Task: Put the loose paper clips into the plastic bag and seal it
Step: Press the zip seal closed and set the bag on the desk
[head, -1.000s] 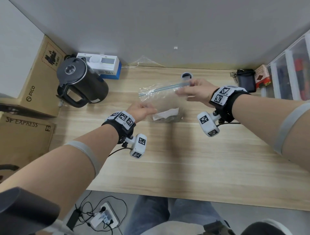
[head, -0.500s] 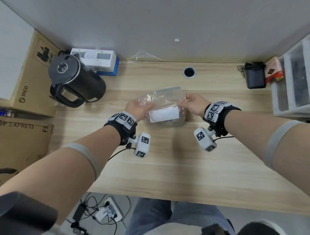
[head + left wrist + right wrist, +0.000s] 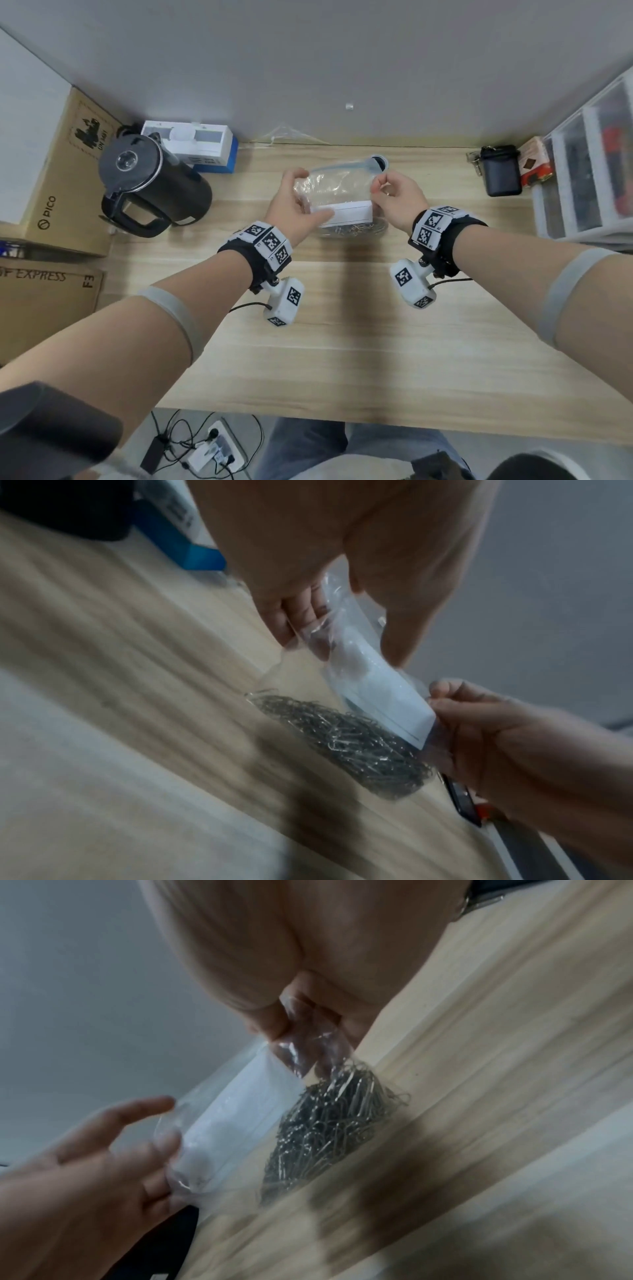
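A clear plastic bag point(image 3: 334, 188) stands upright on the wooden desk point(image 3: 342, 325), between my two hands. A heap of metal paper clips point(image 3: 352, 230) fills its bottom, under a white label point(image 3: 347, 216). My left hand point(image 3: 298, 202) pinches the bag's left side, thumb across the label's front. My right hand point(image 3: 381, 187) pinches the right edge near the top. The left wrist view shows my left fingers point(image 3: 301, 612) on the film above the paper clips point(image 3: 342, 737). In the right wrist view my right fingers point(image 3: 301, 1020) grip the bag point(image 3: 240, 1110) beside the paper clips point(image 3: 329, 1118).
A black kettle point(image 3: 154, 192) and a white-and-blue box point(image 3: 198, 145) stand at the back left, beside cardboard boxes point(image 3: 65, 178). A black case point(image 3: 500, 173), a red box point(image 3: 534, 161) and plastic drawers point(image 3: 589, 164) are at the back right. A cable hole point(image 3: 379, 160) lies behind the bag.
The bag, first hung from my right hand by its top strip, has come down onto the desk. Both hands now hold its sides, and the right hand has shifted up its edge.
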